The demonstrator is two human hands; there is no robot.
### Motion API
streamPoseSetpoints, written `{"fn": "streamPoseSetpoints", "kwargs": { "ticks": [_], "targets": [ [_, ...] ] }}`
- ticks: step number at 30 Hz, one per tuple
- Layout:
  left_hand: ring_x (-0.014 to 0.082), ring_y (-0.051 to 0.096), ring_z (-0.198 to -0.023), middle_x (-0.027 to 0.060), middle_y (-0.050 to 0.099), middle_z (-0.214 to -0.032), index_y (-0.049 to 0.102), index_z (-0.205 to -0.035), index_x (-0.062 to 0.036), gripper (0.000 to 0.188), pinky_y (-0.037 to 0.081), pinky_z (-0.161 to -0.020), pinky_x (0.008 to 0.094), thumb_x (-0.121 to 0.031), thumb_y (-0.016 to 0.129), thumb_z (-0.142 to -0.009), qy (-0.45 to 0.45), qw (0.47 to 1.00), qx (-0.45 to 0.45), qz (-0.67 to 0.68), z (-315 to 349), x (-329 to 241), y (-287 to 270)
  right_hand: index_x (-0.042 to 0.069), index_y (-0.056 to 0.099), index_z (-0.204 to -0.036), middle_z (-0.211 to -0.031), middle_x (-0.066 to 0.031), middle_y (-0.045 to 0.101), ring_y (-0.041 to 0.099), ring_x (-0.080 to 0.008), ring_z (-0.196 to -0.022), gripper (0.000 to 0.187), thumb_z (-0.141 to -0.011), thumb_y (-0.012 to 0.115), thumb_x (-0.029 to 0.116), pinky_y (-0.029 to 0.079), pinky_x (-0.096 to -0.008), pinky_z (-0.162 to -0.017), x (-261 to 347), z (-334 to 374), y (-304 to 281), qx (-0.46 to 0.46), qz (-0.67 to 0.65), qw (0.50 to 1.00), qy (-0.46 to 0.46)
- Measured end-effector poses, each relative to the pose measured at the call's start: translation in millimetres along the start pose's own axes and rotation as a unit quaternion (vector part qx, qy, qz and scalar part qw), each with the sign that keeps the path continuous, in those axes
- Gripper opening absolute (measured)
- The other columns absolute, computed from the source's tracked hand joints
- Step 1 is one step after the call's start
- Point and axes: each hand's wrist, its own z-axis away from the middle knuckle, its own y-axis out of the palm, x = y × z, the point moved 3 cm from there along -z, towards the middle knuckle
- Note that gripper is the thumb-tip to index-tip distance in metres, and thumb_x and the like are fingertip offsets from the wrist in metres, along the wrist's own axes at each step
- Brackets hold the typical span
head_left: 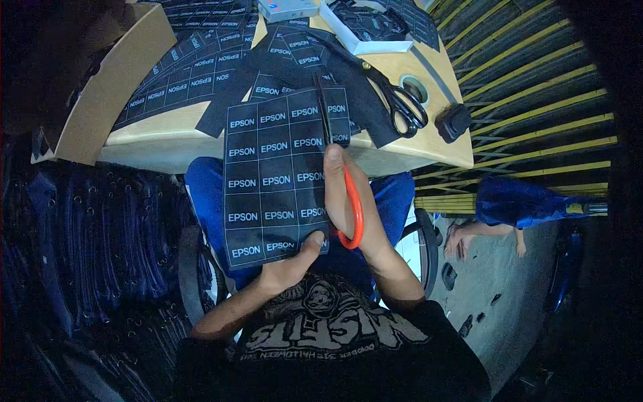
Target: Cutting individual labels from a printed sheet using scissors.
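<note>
A black sheet (268, 171) of printed labels, divided by thin pale lines, is held up in front of me at the table's near edge. My left hand (291, 268) pinches its lower right corner, thumb on top and fingers hidden beneath. In my right hand (345, 197) is a pair of scissors (354, 214) with orange-red handles, gripped with the thumb along the top. The dark blades point away from me and lie at the line between the sheet's main part and its right-hand column. That column's upper part stands slightly apart from the rest.
On the wooden table (157, 120) lie more printed sheets (201, 74), black-handled scissors (404, 114) and a black object (453, 122). A cardboard piece (114, 80) stands left; a white box (375, 45) of dark pieces sits behind. Another person's legs (472, 234) show right, by a yellow-slatted gate (529, 87).
</note>
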Motion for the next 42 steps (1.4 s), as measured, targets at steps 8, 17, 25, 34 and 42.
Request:
{"fn": "streamPoseSetpoints", "kwargs": {
  "ticks": [8, 17, 25, 34, 42],
  "targets": [
    [0.0159, 0.056, -0.088, 0.0044, 0.058, -0.1, 0.055, -0.109, -0.0018, 0.028, 0.046, -0.079, 0.0305, -0.013, 0.061, -0.085, 0.005, 1.0, -0.022, 0.02, 0.3, 2.8, 1.8, -0.005, 0.053, -0.09, -0.071, -0.0258, 0.056, 0.059, -0.0416, -0.072, 0.056, -0.097, 0.029, 0.045, 0.043, -0.0425, -0.065, 4.6, -1.5, 0.3, 0.019, 0.005, 1.0, 0.006],
    [0.0131, 0.057, -0.084, 0.004, 0.059, -0.095, 0.058, -0.101, -0.0003, 0.02, 0.047, -0.076, 0.0286, -0.007, 0.063, -0.083, -0.176, 0.979, -0.07, 0.069, -10.4, 3.7, -2.4, -0.005, 0.053, -0.086, -0.075, -0.0237, 0.056, 0.056, -0.0358, -0.073, 0.058, -0.097, 0.026, 0.045, 0.042, -0.0395, -0.071, 8.4, -14.4, -2.2, 0.027, -0.02, 0.999, 0.027],
    [0.0064, 0.049, -0.062, -0.0018, 0.054, -0.078, 0.058, -0.093, -0.0037, 0.011, 0.04, -0.054, 0.0222, -0.011, 0.062, -0.085, -0.119, 0.98, -0.075, 0.141, -45.7, -8.7, -2.3, 0.004, 0.048, -0.076, -0.053, 0.0016, 0.04, 0.04, -0.0076, -0.041, 0.066, -0.088, 0.029, 0.065, 0.031, -0.0236, -0.036, 22.6, -48.0, -6.9, 0.002, -0.09, 0.996, 0.005],
    [0.0048, 0.043, -0.054, -0.0029, 0.052, -0.074, 0.057, -0.093, -0.0048, 0.01, 0.033, -0.046, 0.0205, -0.013, 0.059, -0.087, -0.075, 0.983, -0.095, 0.135, -70.8, -18.7, -11.1, 0.007, 0.048, -0.085, -0.056, 0.0029, 0.038, 0.033, -0.0043, -0.042, 0.062, -0.087, 0.032, 0.067, 0.025, -0.0201, -0.037, 36.1, -65.5, -6.5, 0.045, -0.16, 0.981, 0.095],
    [0.0067, 0.042, -0.05, -0.0015, 0.05, -0.068, 0.055, -0.086, -0.004, 0.01, 0.032, -0.043, 0.0217, -0.013, 0.057, -0.088, -0.125, 0.965, -0.119, 0.198, -73.8, -8.3, -20.3, 0.01, 0.048, -0.087, -0.057, 0.0035, 0.041, 0.034, -0.003, -0.043, 0.063, -0.086, 0.027, 0.069, 0.025, -0.0178, -0.038, 44.6, -72.4, -51.2, 0.01, -0.311, 0.944, 0.11]
  ]
}}
